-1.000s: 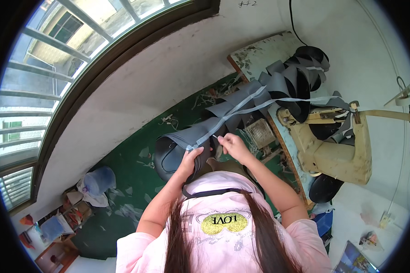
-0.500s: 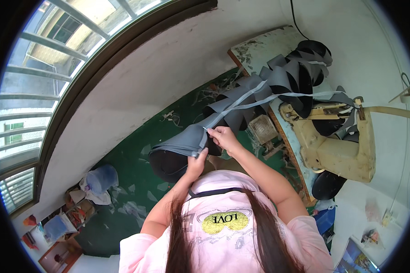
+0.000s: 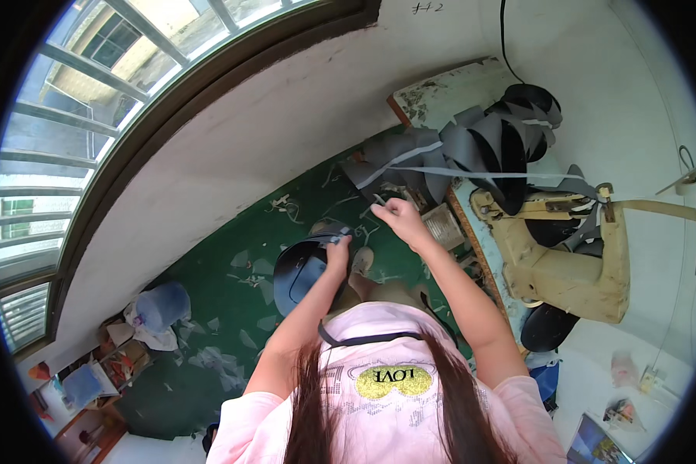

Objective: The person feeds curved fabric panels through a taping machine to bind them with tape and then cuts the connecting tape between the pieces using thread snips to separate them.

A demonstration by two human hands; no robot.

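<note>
Her left hand [image 3: 338,251] is curled shut on the rim of a dark, round cap-like piece [image 3: 305,272], which hangs low in front of her knees over the green floor [image 3: 232,286]; the fingers pinch the edge where a scrap of grey trim shows. Her right hand [image 3: 398,214] is raised a little higher and just beside the left, the fingers drawn together in a pinch on the end of a thin pale grey strip [image 3: 472,172]; how tight the grip is, I cannot tell from here. That strip runs away from her hand across to the cream sewing machine [image 3: 564,259] on her right; beside it, a chain of grey and black cut pieces [image 3: 472,147] is draped from near her hand up over the worn edge of the table [image 3: 441,89]. Under the machine's arm lies another dark round piece [image 3: 545,329]; fabric offcuts are scattered over the floor, and a blue bundle [image 3: 162,305] sits well apart to her left, below the curved white wall and the barred window [image 3: 93,100].
</note>
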